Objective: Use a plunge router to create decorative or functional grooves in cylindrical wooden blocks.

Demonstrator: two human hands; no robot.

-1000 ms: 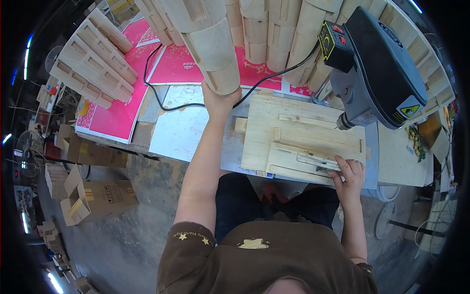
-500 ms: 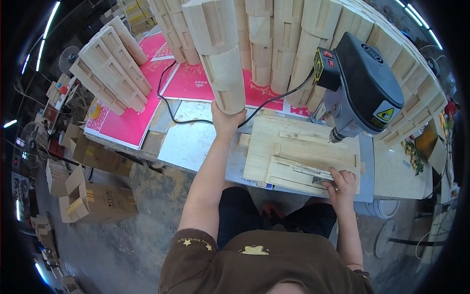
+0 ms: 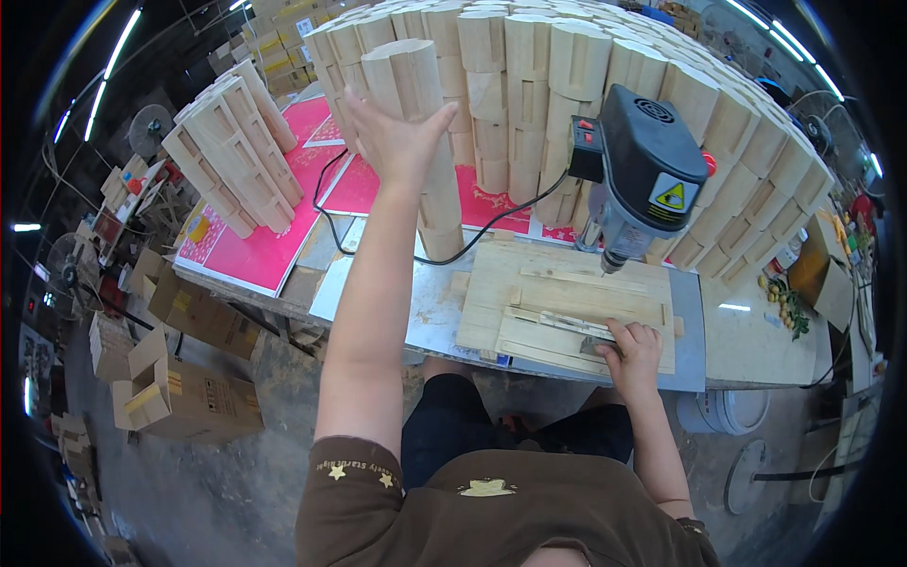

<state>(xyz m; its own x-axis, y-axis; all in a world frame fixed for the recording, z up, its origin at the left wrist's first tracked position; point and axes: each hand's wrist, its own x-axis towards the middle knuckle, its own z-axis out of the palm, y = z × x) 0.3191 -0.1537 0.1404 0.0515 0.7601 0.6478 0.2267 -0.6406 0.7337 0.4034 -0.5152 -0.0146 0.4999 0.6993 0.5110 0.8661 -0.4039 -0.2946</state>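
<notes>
My left hand (image 3: 402, 142) is raised with its fingers and thumb spread, in front of the upper part of a pale wooden column of stacked blocks (image 3: 437, 213). Whether its fingertips touch the wood is hard to tell. The column stands on the bench behind a black cable (image 3: 482, 233). My right hand (image 3: 635, 357) is closed over a small metal part (image 3: 595, 346) at the end of a narrow slotted strip (image 3: 557, 323). That strip lies on a flat wooden jig board (image 3: 487, 293), below the drill chuck (image 3: 614, 261).
A dark bench drill (image 3: 652, 142) rises at the jig's back right. Tall rows of stacked wooden blocks (image 3: 576, 66) line the bench's back. More blocks (image 3: 231, 151) stand at left on pink sheets (image 3: 241, 255). Cardboard boxes (image 3: 194, 402) sit on the floor at left.
My left hand has let go of the column's lower end and moved up beside its upper part, opening. The column now stands farther back. My right hand stays at the metal part.
</notes>
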